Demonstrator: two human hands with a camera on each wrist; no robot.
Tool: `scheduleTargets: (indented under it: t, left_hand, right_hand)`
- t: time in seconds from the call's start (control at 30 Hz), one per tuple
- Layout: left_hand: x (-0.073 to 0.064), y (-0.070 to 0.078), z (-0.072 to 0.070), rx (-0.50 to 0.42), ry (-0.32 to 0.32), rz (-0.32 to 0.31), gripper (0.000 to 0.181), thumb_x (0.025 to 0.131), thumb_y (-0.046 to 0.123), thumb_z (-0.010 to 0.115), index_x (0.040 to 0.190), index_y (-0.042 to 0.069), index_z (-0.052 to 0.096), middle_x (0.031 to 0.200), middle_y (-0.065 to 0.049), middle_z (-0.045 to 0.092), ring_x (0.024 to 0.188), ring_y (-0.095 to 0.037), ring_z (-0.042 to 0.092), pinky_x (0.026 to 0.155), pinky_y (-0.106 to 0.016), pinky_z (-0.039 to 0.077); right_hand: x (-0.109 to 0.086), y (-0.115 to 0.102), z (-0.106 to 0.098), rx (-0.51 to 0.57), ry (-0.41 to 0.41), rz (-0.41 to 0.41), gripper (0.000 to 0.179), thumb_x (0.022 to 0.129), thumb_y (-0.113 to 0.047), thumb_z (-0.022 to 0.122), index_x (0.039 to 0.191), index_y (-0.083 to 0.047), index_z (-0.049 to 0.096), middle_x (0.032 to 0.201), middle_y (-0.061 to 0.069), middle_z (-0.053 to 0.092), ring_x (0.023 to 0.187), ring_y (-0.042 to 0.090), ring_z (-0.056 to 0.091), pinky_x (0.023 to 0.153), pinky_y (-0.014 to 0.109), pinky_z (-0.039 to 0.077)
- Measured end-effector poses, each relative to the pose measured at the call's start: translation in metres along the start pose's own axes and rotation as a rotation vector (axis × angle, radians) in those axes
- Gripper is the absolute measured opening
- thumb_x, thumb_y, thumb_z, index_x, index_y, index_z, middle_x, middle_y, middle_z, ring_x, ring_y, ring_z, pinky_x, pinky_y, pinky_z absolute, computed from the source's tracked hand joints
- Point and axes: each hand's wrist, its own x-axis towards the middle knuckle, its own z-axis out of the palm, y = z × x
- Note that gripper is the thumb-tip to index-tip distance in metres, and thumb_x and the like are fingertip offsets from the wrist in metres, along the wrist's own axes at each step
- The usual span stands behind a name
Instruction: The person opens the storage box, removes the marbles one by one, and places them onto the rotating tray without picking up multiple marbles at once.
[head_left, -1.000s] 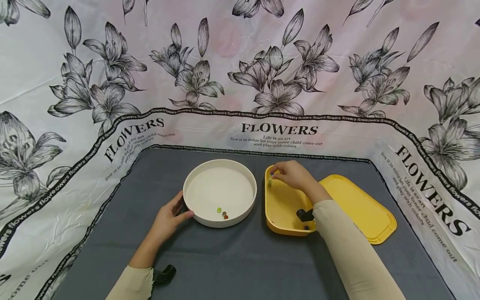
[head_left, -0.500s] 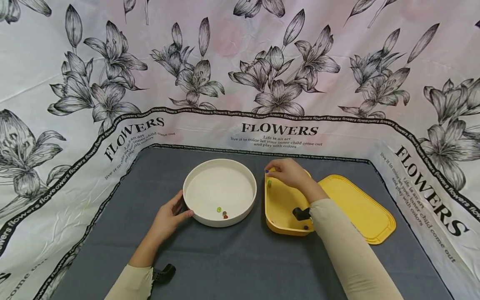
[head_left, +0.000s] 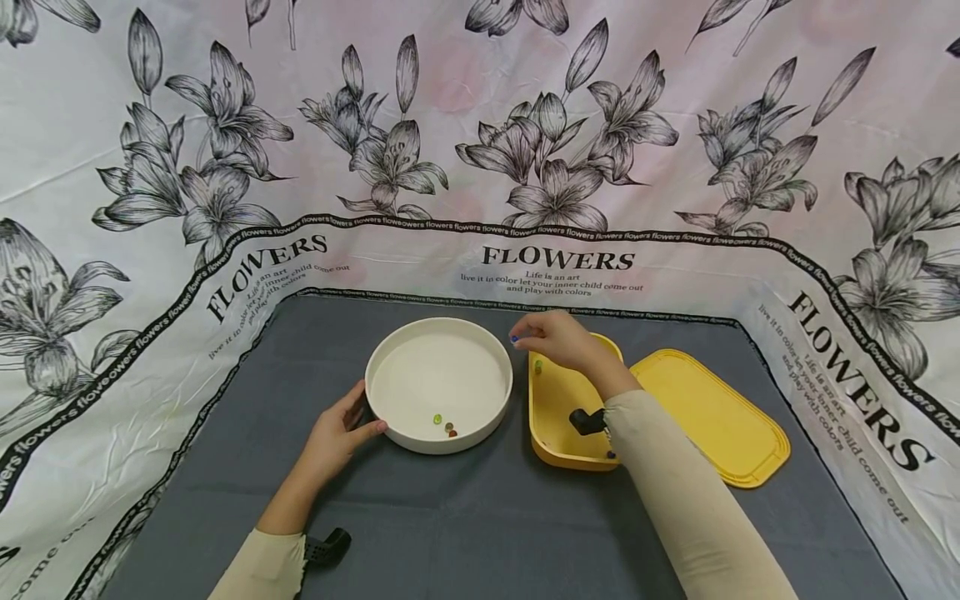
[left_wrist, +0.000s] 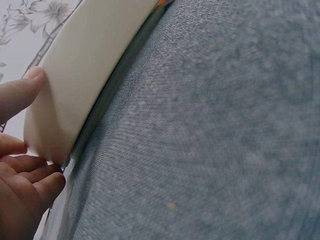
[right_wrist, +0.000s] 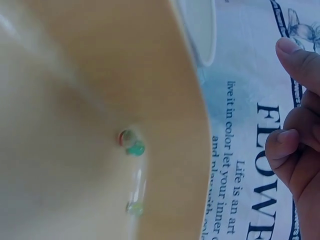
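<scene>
My left hand (head_left: 337,433) grips the near-left outer wall of a white round tray (head_left: 442,444), thumb in front and fingers at the side. In the left wrist view, the thumb (left_wrist: 35,75) presses the tray wall (left_wrist: 85,65). Inside the tray lie a green marble (head_left: 437,419), a brown one and a red one. Between thumb and fingertips, my right hand (head_left: 558,340) pinches a small blue marble (head_left: 513,339) above the gap between tray and yellow box (head_left: 573,460). Greenish marbles (right_wrist: 135,147) rest along the box's inner edge; a dark marble (head_left: 611,455) lies near its front.
A yellow lid (head_left: 720,417) lies flat to the right of the box, partly behind the right sleeve. Grey cloth (head_left: 465,525) covers the table. A white sheet (head_left: 555,287) with printed flowers and lettering rises behind and at the sides.
My right hand has lifted the blue marble out of the yellow box and moved left, past the box's rim toward the tray. The left hand and tray stay put.
</scene>
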Motion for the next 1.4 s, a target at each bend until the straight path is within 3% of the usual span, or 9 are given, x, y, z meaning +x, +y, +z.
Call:
scheduleTargets:
  t: [0.13,0.33,0.7,0.77,0.87,0.93,1.03,1.23,1.4]
  left_hand:
    - [0.000,0.000,0.000,-0.001,0.001,-0.001,0.093,0.092,0.016,0.079,0.162,-0.001,0.020,0.167,-0.023,0.022,0.152,-0.040,0.026,0.119,-0.050,0.033]
    - [-0.001,0.000,0.000,-0.017,-0.004,0.003,0.093,0.092,0.019,0.079,0.162,-0.001,0.022,0.167,-0.021,0.022,0.153,-0.037,0.026,0.121,-0.047,0.031]
    - [-0.001,-0.001,0.000,0.002,-0.008,0.003,0.093,0.093,0.020,0.079,0.162,-0.001,0.020,0.167,-0.022,0.022,0.153,-0.038,0.025,0.121,-0.048,0.031]
    - [-0.004,0.008,0.000,-0.004,-0.009,-0.002,0.091,0.093,0.015,0.078,0.161,-0.004,0.020,0.167,-0.024,0.021,0.153,-0.040,0.025,0.121,-0.049,0.030]
    - [-0.003,0.009,0.001,-0.004,-0.005,-0.004,0.090,0.093,0.011,0.077,0.161,-0.005,0.019,0.166,-0.025,0.020,0.153,-0.040,0.024,0.121,-0.050,0.030]
    - [-0.003,0.010,0.000,-0.004,-0.005,-0.005,0.090,0.093,0.011,0.077,0.161,-0.005,0.020,0.167,-0.024,0.021,0.153,-0.041,0.025,0.121,-0.051,0.030]
    - [0.000,-0.001,-0.001,0.005,-0.002,0.008,0.093,0.092,0.016,0.079,0.162,-0.002,0.019,0.167,-0.023,0.021,0.153,-0.040,0.026,0.120,-0.051,0.032]
    - [-0.001,-0.004,0.000,-0.002,-0.005,0.005,0.093,0.092,0.018,0.079,0.162,0.000,0.020,0.167,-0.021,0.021,0.153,-0.038,0.025,0.120,-0.048,0.032]
    - [0.000,-0.005,0.001,-0.012,-0.003,0.001,0.093,0.093,0.016,0.078,0.162,-0.001,0.020,0.167,-0.022,0.021,0.153,-0.038,0.025,0.120,-0.049,0.032]
  right_hand:
    - [0.008,-0.009,0.001,0.005,-0.015,-0.011,0.020,0.100,-0.027,0.070,0.116,-0.019,0.077,0.093,0.006,0.074,0.075,0.030,0.064,0.063,0.036,0.052]
    - [0.020,-0.021,0.009,0.012,-0.035,-0.015,0.018,0.098,-0.026,0.073,0.115,-0.022,0.077,0.096,0.001,0.074,0.076,0.022,0.063,0.066,0.034,0.054]
    - [0.042,-0.033,0.028,0.029,-0.060,-0.005,0.017,0.098,-0.028,0.073,0.114,-0.025,0.077,0.109,-0.005,0.073,0.093,0.019,0.062,0.083,0.038,0.056]
    - [0.047,-0.036,0.029,0.019,-0.071,-0.014,0.018,0.098,-0.030,0.073,0.114,-0.025,0.077,0.110,-0.005,0.073,0.094,0.018,0.062,0.084,0.039,0.056]
    - [0.055,-0.042,0.031,0.012,-0.088,-0.002,0.018,0.097,-0.031,0.073,0.115,-0.026,0.077,0.113,-0.006,0.072,0.098,0.017,0.063,0.087,0.038,0.057]
    - [0.060,-0.047,0.032,0.009,-0.102,0.007,0.018,0.097,-0.030,0.073,0.115,-0.026,0.077,0.113,-0.005,0.071,0.097,0.018,0.063,0.084,0.038,0.057]
    - [0.066,-0.055,0.036,0.002,-0.127,0.006,0.019,0.097,-0.030,0.073,0.115,-0.025,0.077,0.109,-0.004,0.071,0.095,0.019,0.062,0.080,0.037,0.056]
    - [0.075,-0.062,0.047,-0.006,-0.170,-0.040,0.018,0.097,-0.028,0.074,0.114,-0.022,0.078,0.094,-0.002,0.068,0.084,0.020,0.055,0.068,0.032,0.050]
    - [0.078,-0.062,0.055,-0.002,-0.184,-0.051,0.019,0.096,-0.027,0.075,0.114,-0.021,0.078,0.088,-0.001,0.066,0.083,0.019,0.053,0.067,0.030,0.046]
